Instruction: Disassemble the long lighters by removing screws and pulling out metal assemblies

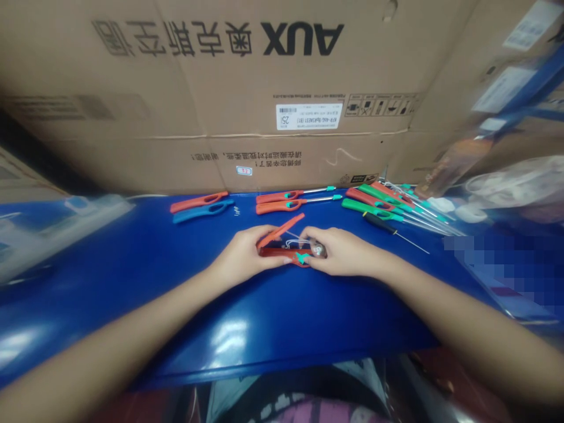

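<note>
Both hands are over the middle of the blue table around an opened long-nosed lighter [275, 252]. My left hand [243, 252] is closed around its red handle at one end. An orange shell half [284, 230] tilts up out of the same hand. My right hand [341, 251] is closed at the other end, fingers close to the green trigger [302, 258]. A round shiny metal end [318, 250] shows at the right fingers. Thin white wires [293, 241] stick out between the hands. The fingers hide part of the lighter's inside.
Behind stand two orange-red lighters [282, 207], a red handle shell [198, 202] and a blue one [203, 211]. Tiny metal pieces [237, 210] lie beside these. To the right are a pile of lighters [388, 202] and a screwdriver [379, 224]. A large carton [220, 88] walls off the back.
</note>
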{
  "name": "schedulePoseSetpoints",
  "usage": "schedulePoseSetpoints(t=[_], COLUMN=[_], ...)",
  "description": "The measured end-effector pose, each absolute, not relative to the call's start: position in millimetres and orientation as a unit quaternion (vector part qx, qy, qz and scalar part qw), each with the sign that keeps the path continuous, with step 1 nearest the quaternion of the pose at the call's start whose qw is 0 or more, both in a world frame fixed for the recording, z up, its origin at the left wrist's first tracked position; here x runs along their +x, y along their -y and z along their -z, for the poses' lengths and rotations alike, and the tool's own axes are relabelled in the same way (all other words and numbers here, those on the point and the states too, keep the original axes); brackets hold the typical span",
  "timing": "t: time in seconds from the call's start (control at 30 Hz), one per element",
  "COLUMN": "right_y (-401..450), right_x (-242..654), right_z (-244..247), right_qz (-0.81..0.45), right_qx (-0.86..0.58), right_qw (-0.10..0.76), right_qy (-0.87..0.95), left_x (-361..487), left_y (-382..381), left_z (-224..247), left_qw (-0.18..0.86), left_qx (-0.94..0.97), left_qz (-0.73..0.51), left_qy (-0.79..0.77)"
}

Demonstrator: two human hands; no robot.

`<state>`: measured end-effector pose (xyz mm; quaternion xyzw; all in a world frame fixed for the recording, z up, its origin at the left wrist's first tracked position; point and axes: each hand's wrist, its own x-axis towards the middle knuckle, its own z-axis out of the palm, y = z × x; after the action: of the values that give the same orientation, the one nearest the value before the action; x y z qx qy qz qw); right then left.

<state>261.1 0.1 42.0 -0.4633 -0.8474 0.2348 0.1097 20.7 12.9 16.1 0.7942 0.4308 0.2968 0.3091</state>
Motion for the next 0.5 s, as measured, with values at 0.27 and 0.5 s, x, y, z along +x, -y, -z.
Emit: schedulePoseSetpoints(t=[0.27, 0.5], right_y=[-6, -62], right_x=[274, 356], right_z=[-51, -86], right_qz=[-0.197, -0.040], right_qx=[-0.410, -0.614], right_qw=[0.082, 0.110], right_qy=[0.887, 0.780], left_x=[14, -1], left_y=[-16, -29], left_z=[-18, -25], left_qw=[0.213, 0.197], left_qx=[0.853, 0.867], left_qz=[-0.178, -0.153], left_qy=[-0.441, -0.431])
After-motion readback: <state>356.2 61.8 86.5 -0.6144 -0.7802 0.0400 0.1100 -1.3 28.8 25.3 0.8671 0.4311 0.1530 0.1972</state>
